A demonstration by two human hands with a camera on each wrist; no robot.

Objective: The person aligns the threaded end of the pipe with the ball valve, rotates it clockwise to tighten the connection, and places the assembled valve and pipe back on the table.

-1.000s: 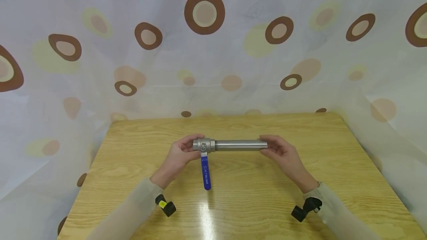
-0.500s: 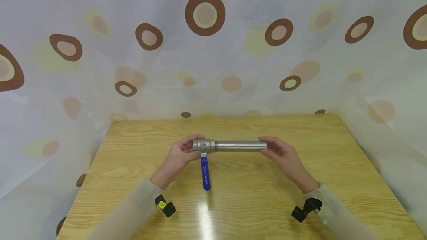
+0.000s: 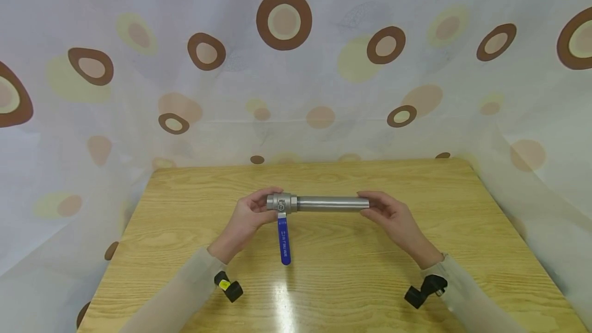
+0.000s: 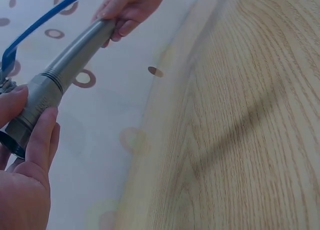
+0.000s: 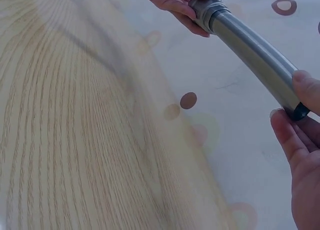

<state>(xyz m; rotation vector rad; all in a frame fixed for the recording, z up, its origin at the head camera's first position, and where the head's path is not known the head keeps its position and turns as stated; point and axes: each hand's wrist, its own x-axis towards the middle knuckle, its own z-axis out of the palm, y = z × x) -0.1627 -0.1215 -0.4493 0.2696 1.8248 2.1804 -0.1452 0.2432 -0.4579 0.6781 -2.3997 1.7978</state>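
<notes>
A silver metal ball valve (image 3: 283, 203) with a blue lever handle (image 3: 284, 240) is joined to a straight steel pipe (image 3: 332, 203). My left hand (image 3: 245, 220) grips the valve body at its left end, thumb in front and fingers behind. The pipe's far right end sits between the thumb and fingers of my right hand (image 3: 393, 218). Valve and pipe lie level, held above the table, and the lever points toward me. A few threads (image 4: 52, 79) show where the pipe enters the valve in the left wrist view. In the right wrist view the pipe's end (image 5: 299, 112) looks dark and open.
Under the hands spreads a wood-grain table (image 3: 324, 281). A pale sheet (image 3: 296, 81) with brown and yellow circles hangs behind it and along both sides. Small black camera mounts sit on the left wrist (image 3: 228, 287) and the right wrist (image 3: 425, 291).
Both hands keep their hold on the valve and pipe. The view has shifted very slightly; nothing else visibly differs.
</notes>
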